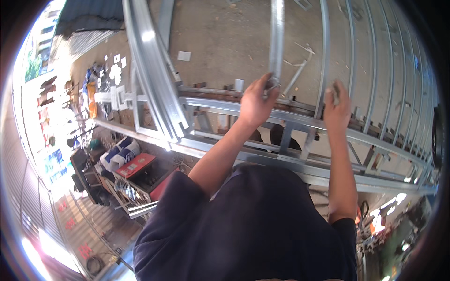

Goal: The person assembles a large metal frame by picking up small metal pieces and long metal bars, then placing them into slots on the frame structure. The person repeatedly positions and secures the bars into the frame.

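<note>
My left hand [255,107] is closed at the near end of a long silvery metal channel [277,35], thumb and fingers on either side of it. Something dark shows between those fingers, too small to name. To the right, my right hand [337,110] is raised beside another metal bar [325,44], its fingers curled. A small greyish bit appears between its thumb and fingers, but I cannot make out what it is. Both hands are above a galvanized metal rail [295,116] that crosses in front of me.
Several parallel metal bars [370,61] run away on the right. A stack of metal channels [152,65] leans across the rail at left. Below left stands a cart with a red-topped box [136,166] and white-and-blue rolls [123,153]. A white square piece [184,56] lies on the floor.
</note>
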Demonstrator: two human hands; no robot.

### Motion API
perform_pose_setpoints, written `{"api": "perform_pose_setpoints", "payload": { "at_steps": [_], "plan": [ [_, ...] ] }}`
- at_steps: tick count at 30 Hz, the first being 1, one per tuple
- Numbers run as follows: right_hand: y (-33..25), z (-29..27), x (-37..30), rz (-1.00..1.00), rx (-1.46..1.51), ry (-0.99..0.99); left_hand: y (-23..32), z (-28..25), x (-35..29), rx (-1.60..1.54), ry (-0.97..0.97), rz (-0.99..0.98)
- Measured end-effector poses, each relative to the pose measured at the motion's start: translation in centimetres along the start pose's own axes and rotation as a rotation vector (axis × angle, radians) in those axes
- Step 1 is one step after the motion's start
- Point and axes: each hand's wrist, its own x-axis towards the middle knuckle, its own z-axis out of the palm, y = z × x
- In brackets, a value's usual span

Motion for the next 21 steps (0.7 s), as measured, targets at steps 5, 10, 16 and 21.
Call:
{"api": "perform_pose_setpoints", "payload": {
  "at_steps": [5,10,16,21],
  "plan": [
    [-13.8,8.1,-7.8,-0.199,0.410,-0.386,-9.7,-12.9,-7.9,0.146,0.434,-0.228],
    [-26.3,20.1,-14.1,-0.291,0.450,-0.646,-17.5,-20.3,-14.5,0.093,0.592,-0.421],
    [-36.0,31.4,-12.1,-0.110,0.269,-0.608,-22.0,-22.8,-18.9,-0.269,0.481,-0.478],
    [-38.5,33.0,-9.3,0.269,0.431,-0.809,-23.0,-24.9,-18.8,-0.313,0.408,-0.462]
  ]
}}
